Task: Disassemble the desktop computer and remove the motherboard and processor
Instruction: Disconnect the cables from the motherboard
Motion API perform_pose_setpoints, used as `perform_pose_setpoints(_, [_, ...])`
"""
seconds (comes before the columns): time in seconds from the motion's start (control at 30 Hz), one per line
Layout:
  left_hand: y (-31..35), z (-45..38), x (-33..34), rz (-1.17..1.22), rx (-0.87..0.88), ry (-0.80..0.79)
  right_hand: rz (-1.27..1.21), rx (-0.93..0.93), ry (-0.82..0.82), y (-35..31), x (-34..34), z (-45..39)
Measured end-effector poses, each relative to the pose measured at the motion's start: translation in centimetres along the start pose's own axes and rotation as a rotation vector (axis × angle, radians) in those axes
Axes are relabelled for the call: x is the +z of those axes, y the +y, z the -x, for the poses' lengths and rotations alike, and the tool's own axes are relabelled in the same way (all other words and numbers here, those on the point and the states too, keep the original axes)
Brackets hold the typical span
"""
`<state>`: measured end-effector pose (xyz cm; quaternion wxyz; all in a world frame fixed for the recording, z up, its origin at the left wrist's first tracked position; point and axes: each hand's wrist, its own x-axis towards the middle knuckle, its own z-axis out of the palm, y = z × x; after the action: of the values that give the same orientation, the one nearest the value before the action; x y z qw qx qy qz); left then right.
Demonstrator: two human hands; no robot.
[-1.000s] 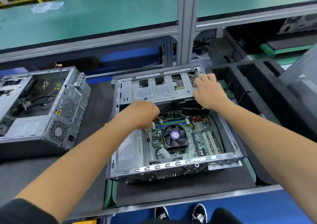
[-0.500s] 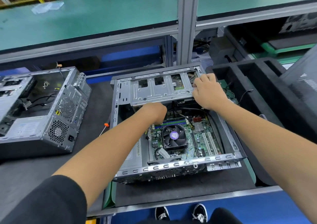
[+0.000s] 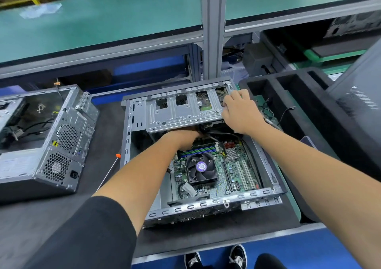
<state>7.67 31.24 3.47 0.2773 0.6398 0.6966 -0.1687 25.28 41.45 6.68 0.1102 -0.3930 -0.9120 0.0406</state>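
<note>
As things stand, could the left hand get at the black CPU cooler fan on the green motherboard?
Probably yes. The black CPU cooler fan lies uncovered in the open grey case, just nearer than the left hand, which reaches under the silver metal drive cage. Nothing lies over the fan.

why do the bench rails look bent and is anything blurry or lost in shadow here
Head view: the wide-angle lens bows the bench rail and stretches the forearms at the edges. Lighting is even and the CPU fan is sharp. The left hand reaches into shadow under the drive cage, so its grip is hidden; the right hand is clear.
</note>
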Motion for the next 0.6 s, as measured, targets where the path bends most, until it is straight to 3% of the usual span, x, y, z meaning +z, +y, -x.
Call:
perform_pose_setpoints(0.17, [-0.2,-0.9,0.1,0.211,-0.036,0.031,0.010,-0.002,-0.011,0.0,-0.2,0.0])
perform_pose_setpoints(0.6, [-0.7,-1.6,0.6,0.068,0.051,0.012,0.000,0.007,-0.031,0.0,-0.4,0.0])
